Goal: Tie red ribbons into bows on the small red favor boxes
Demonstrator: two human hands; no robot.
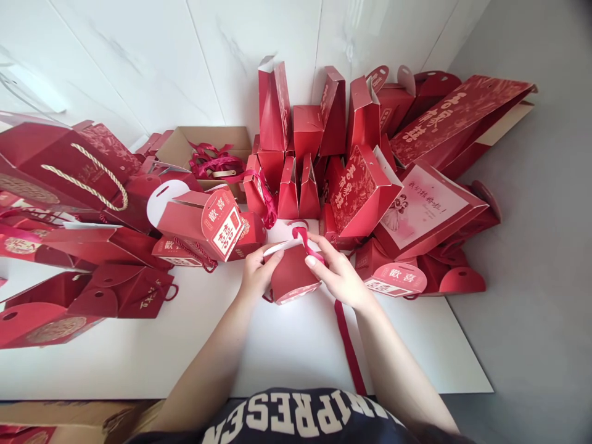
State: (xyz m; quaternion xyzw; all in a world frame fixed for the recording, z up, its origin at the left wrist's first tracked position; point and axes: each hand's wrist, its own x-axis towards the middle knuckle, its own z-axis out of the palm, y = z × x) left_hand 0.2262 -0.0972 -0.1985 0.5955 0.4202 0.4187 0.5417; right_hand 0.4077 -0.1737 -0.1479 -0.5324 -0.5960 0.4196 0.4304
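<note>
Small red box (293, 275) is held over the white board (139, 351), at centre, just in front of the pile of red boxes (314, 135) against the wall. Its long axis runs from the person toward the wall; the white-edged mouth points away, the base toward the person. Left hand (256, 271) has its fingers curled round the box's left side. Right hand (341, 279) has its fingers pinched narrow on the ribbon (349, 351) at the mouth, and the ribbon's tail trails down toward the person. A cardboard carton (182, 145) stands well apart, rear left.
</note>
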